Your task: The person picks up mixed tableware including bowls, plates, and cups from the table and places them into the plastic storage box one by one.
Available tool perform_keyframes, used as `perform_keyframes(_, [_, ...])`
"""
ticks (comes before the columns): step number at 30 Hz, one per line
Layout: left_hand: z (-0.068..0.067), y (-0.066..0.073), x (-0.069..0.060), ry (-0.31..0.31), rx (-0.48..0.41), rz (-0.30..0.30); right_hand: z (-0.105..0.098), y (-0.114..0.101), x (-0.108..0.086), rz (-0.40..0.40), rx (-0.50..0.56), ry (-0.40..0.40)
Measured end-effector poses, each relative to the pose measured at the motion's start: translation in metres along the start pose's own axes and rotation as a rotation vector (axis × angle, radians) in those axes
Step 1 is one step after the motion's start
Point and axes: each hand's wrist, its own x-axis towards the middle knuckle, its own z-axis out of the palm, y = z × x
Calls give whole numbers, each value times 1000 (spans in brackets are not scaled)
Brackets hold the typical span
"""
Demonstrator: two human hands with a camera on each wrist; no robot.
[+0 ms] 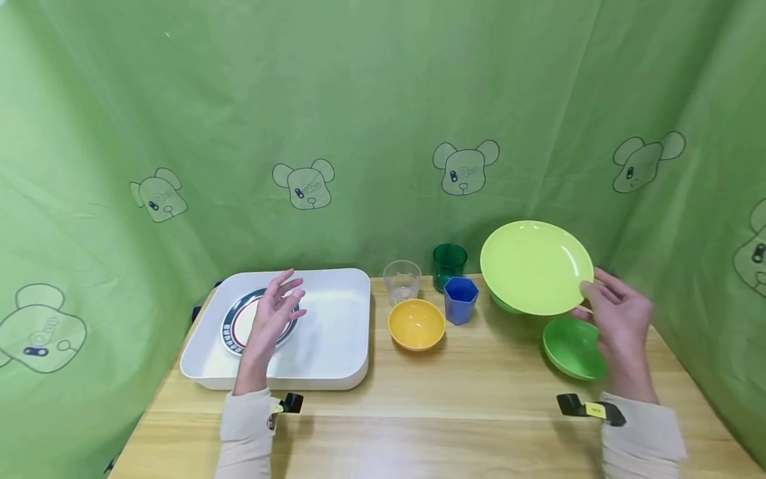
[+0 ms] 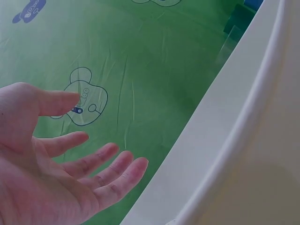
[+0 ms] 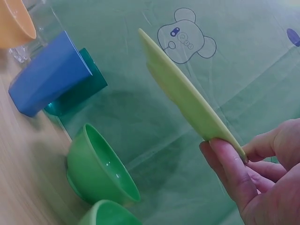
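Note:
My right hand [image 1: 622, 316] pinches the rim of a yellow-green plate [image 1: 535, 266], thumb on top and fingers beneath. The right wrist view shows the plate [image 3: 187, 93] tilted and held in the air. Below it are two green bowls; one green bowl [image 1: 571, 349] sits by my right wrist, while the other green bowl [image 3: 98, 164] is mostly hidden under the plate in the head view. Over the white basin [image 1: 335, 319] hovers my left hand [image 1: 274, 316], fingers spread and holding nothing. A plate with a dark patterned rim [image 1: 230, 329] lies in that basin, partly covered by the hand.
Mid-table stand a yellow bowl [image 1: 417, 324], a blue hexagonal cup [image 1: 460, 303], a clear glass [image 1: 402, 283] and a dark green glass [image 1: 449, 266]. A green curtain [image 1: 383, 133] printed with bear heads hangs behind and at both sides of the wooden table [image 1: 455, 412].

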Motion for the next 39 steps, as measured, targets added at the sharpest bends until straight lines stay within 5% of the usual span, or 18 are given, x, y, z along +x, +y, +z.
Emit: perform_keyframes(39, [28, 4, -8, -22, -62, 76, 46, 22, -18, -49, -13, -57])
